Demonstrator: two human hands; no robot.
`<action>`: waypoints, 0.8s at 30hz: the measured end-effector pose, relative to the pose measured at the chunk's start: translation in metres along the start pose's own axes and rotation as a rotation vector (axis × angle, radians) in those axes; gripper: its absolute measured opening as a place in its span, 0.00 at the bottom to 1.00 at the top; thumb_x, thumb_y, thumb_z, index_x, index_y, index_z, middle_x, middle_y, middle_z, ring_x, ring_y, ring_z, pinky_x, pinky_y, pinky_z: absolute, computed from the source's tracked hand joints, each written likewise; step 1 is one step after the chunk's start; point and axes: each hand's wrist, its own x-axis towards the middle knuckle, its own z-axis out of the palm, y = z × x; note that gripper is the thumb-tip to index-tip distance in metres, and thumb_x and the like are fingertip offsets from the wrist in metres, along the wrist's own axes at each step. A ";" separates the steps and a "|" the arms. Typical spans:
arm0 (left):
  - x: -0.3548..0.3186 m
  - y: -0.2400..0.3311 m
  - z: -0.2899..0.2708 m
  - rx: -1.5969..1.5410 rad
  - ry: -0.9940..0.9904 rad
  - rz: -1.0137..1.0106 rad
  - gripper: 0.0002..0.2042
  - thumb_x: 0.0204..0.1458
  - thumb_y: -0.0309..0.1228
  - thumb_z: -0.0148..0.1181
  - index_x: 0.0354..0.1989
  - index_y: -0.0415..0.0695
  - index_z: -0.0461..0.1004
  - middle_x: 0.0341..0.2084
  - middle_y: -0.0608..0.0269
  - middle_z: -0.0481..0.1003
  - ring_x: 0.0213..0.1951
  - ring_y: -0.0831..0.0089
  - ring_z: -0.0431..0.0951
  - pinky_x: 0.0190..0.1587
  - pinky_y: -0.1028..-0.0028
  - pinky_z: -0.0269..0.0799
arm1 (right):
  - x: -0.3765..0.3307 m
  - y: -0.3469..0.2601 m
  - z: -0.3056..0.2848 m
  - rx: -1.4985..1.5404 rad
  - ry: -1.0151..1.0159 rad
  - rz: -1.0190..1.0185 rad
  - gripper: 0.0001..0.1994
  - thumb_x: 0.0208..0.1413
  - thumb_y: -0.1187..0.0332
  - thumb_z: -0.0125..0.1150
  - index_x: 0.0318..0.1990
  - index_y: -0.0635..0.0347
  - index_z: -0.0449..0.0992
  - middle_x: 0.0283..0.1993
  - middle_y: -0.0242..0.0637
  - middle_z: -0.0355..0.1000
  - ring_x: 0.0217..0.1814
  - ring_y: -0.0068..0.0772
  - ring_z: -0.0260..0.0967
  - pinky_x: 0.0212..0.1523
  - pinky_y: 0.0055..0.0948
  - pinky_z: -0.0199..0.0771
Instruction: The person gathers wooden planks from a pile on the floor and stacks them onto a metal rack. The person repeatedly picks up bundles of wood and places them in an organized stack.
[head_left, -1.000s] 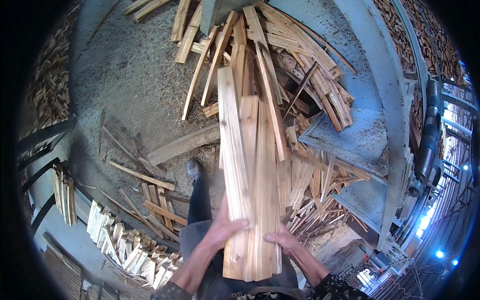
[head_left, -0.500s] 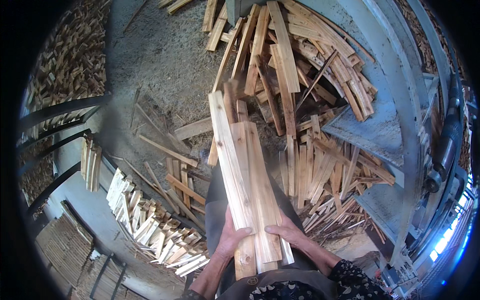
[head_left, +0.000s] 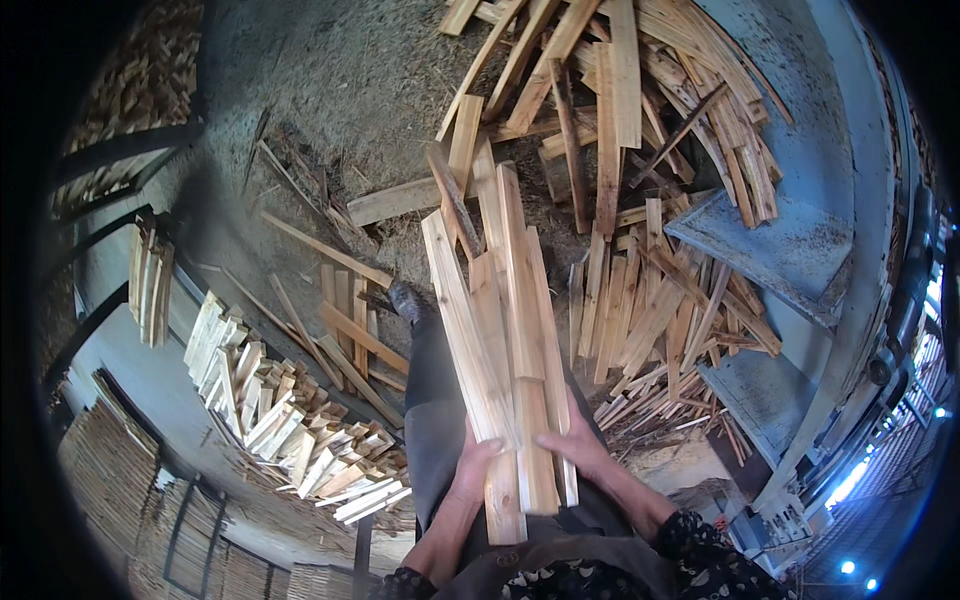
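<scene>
A bundle of several long, flat wooden slats (head_left: 484, 352) lies lengthwise between my hands, in front of my body. My left hand (head_left: 477, 462) grips its left side near the close end, thumb lying over the top. On the opposite edge my right hand (head_left: 578, 445) clasps the slats, its thumb also on top. The fingers of both hands are mostly hidden beside and under the wood. The slats' ends are uneven, and a darker, rough-edged strip (head_left: 453, 205) lies at the far end of the bundle.
Loose boards heap up at the far right (head_left: 610, 130), with more slats (head_left: 625, 310) nearer on the right. Blue metal plates (head_left: 765, 245) edge that side. A pale stack of short slats (head_left: 290, 425) lies left. My shoe (head_left: 406, 301) stands beside scattered boards (head_left: 358, 335).
The view has shifted, so the surroundings sit differently. The held slats have spread and changed their order, with more far ends showing. Both hands keep their grip.
</scene>
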 end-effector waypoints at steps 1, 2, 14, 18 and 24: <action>0.015 -0.003 -0.019 0.117 0.039 -0.013 0.36 0.40 0.24 0.48 0.61 0.46 0.41 0.52 0.52 0.58 0.52 0.62 0.62 0.53 0.67 0.60 | 0.016 0.012 -0.007 -0.016 -0.016 0.101 0.45 0.43 0.61 0.62 0.62 0.64 0.37 0.60 0.46 0.50 0.63 0.37 0.48 0.61 0.30 0.47; 0.026 0.001 -0.023 0.100 0.046 -0.003 0.36 0.40 0.24 0.48 0.61 0.46 0.42 0.51 0.52 0.59 0.51 0.62 0.62 0.52 0.67 0.61 | 0.034 0.019 -0.005 0.039 -0.017 0.121 0.44 0.44 0.60 0.60 0.62 0.64 0.38 0.60 0.46 0.50 0.63 0.36 0.48 0.61 0.30 0.46; 0.131 0.001 -0.085 -0.248 0.065 -0.081 0.35 0.39 0.24 0.54 0.59 0.49 0.47 0.49 0.55 0.61 0.51 0.59 0.64 0.52 0.62 0.63 | 0.153 0.041 -0.002 -0.060 -0.126 0.271 0.39 0.47 0.58 0.57 0.62 0.63 0.43 0.58 0.44 0.54 0.61 0.33 0.51 0.60 0.29 0.49; 0.120 -0.002 -0.075 -0.280 0.054 0.011 0.35 0.41 0.23 0.52 0.60 0.50 0.44 0.51 0.54 0.58 0.51 0.60 0.63 0.51 0.62 0.64 | 0.131 0.048 0.005 -0.091 -0.060 0.195 0.36 0.49 0.62 0.57 0.61 0.63 0.45 0.59 0.40 0.54 0.60 0.30 0.52 0.58 0.28 0.51; 0.014 0.017 -0.040 -0.092 0.022 0.026 0.39 0.41 0.17 0.49 0.62 0.47 0.36 0.54 0.52 0.54 0.55 0.63 0.58 0.53 0.67 0.60 | 0.019 0.004 0.045 0.025 0.000 0.244 0.38 0.48 0.68 0.54 0.63 0.62 0.40 0.62 0.41 0.50 0.63 0.30 0.47 0.62 0.27 0.44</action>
